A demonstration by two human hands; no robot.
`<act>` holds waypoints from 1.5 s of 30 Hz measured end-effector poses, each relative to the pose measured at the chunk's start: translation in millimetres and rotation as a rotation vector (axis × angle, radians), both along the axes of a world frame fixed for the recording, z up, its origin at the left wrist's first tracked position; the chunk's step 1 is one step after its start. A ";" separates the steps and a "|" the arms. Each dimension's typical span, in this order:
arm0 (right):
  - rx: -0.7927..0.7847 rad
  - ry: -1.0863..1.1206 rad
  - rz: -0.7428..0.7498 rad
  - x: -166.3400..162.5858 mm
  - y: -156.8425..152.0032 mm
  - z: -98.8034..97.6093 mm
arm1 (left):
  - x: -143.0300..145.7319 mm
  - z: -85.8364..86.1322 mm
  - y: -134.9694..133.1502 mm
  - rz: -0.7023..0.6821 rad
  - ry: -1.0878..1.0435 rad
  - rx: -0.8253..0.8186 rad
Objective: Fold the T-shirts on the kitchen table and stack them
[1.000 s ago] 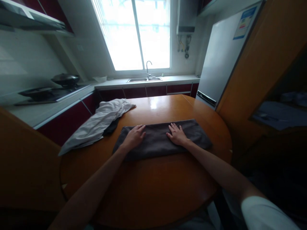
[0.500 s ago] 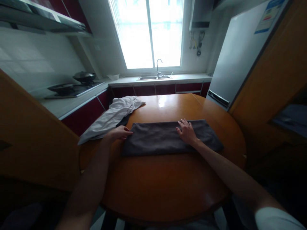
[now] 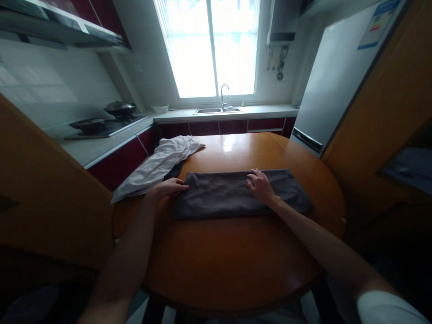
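Observation:
A dark grey cloth (image 3: 219, 198), folded into a long flat rectangle, lies across the round wooden table in front of me. At its left edge, my left hand (image 3: 170, 185) has its thumb and fingers pinched together on the fabric. My right hand (image 3: 261, 185) is over the cloth's right half, fingers spread and slightly bent; whether the fingertips press on it I cannot tell. What kind of garment the cloth is does not show.
A crumpled white garment (image 3: 162, 159) lies along the table's left edge, with a dark cloth (image 3: 175, 170) partly under it. The wooden table (image 3: 232, 261) has a rounded rim. Beyond are a sink (image 3: 209, 110), a stove with pans (image 3: 119, 108) and a fridge (image 3: 332, 85).
My right hand has shifted slightly left over the cloth, its fingers bending a little more. The left hand stays at the left edge, moved only a touch to the right.

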State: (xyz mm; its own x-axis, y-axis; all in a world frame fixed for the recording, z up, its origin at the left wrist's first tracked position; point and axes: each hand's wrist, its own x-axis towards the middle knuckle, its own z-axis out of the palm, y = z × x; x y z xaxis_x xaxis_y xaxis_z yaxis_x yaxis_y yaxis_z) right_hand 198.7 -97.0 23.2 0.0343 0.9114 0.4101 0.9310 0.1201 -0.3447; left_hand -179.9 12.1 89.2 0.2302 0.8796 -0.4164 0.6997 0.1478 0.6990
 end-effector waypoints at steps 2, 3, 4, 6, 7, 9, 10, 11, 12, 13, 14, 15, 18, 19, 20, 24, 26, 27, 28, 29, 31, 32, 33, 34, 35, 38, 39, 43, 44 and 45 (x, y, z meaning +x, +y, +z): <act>0.023 0.013 0.013 0.3 0.8 -0.4 | 1.5 0.0 -0.4 0.027 -0.028 0.011; 0.040 0.024 0.021 0.2 1.2 -0.7 | 2.1 0.0 -0.5 0.035 -0.052 0.010; 0.060 0.040 0.031 -0.1 1.6 -1.0 | 2.7 0.0 -0.5 0.040 -0.078 0.006; 0.109 0.088 0.062 -1.5 2.2 -1.3 | 4.3 0.8 -0.9 0.058 -0.131 0.000; 0.137 0.121 0.083 -2.6 2.3 -1.2 | 5.4 1.8 -1.4 0.070 -0.158 0.005; 0.196 0.195 0.135 -5.4 2.1 -0.2 | 8.3 5.3 -3.2 0.085 -0.223 0.032; 0.221 0.233 0.166 -7.2 1.9 0.7 | 10.4 7.7 -4.6 0.082 -0.265 0.055; 0.236 0.274 0.200 -9.3 1.7 1.8 | 13.0 10.4 -6.4 0.070 -0.309 0.083; 0.238 0.323 0.236 -11.7 1.4 2.9 | 16.4 13.2 -8.7 0.054 -0.350 0.115; 0.224 0.385 0.274 -14.6 1.1 4.0 | 20.8 15.8 -11.6 0.036 -0.388 0.148; 0.192 0.455 0.316 -17.9 0.8 4.9 | 26.2 18.0 -15.0 0.020 -0.423 0.175; 0.144 0.530 0.360 -21.8 0.5 5.4 | 32.8 19.5 -19.1 0.001 -0.452 0.188; -0.081 0.768 0.474 -35.8 -0.9 4.8 | 58.7 18.1 -34.6 -0.085 -0.507 0.172; -0.162 0.843 0.508 -40.5 -1.6 4.0 | 68.6 15.2 -40.7 -0.135 -0.528 0.143; -0.236 0.915 0.536 -44.7 -2.3 3.1 | 78.6 11.3 -46.8 -0.188 -0.554 0.104; -0.367 1.168 0.503 -51.7 -5.4 1.1 | 114.5 -11.1 -68.5 -0.306 -0.684 -0.019; -0.360 1.253 0.400 -49.5 -7.0 2.3 | 127.1 -21.2 -75.9 -0.312 -0.730 0.019; -0.345 1.275 0.352 -47.7 -7.7 3.5 | 131.8 -24.8 -78.9 -0.319 -0.751 0.048; -0.326 1.285 0.312 -45.9 -8.4 5.1 | 135.7 -27.4 -81.6 -0.331 -0.771 0.073; -0.306 1.292 0.279 -44.3 -9.1 6.9 | 138.8 -28.9 -84.1 -0.344 -0.789 0.094; -0.265 1.301 0.223 -41.9 -10.4 11.0 | 143.5 -30.0 -89.2 -0.371 -0.824 0.122; -0.246 1.300 0.196 -41.0 -10.9 13.1 | 145.4 -30.2 -91.8 -0.387 -0.838 0.130; -0.230 1.294 0.170 -40.2 -11.3 15.2 | 147.1 -30.5 -94.3 -0.402 -0.850 0.141; -0.217 1.281 0.147 -39.4 -11.4 17.2 | 148.8 -31.0 -96.9 -0.415 -0.859 0.154; -0.207 1.261 0.129 -38.4 -11.4 19.1 | 150.5 -31.7 -99.4 -0.428 -0.866 0.169; -0.184 1.203 0.067 -33.9 -9.7 24.0 | 155.0 -33.8 -107.5 -0.463 -0.883 0.196; -0.174 1.189 0.039 -31.9 -8.8 25.3 | 156.2 -34.0 -110.3 -0.478 -0.885 0.196; -0.126 1.128 -0.032 -22.3 -5.6 30.5 | 158.5 -30.8 -119.6 -0.520 -0.889 0.272; -0.117 1.112 -0.024 -19.4 -5.3 32.1 | 158.1 -29.3 -120.4 -0.511 -0.882 0.332; -0.111 1.099 -0.012 -16.2 -5.3 34.1 | 157.3 -27.8 -120.4 -0.490 -0.865 0.411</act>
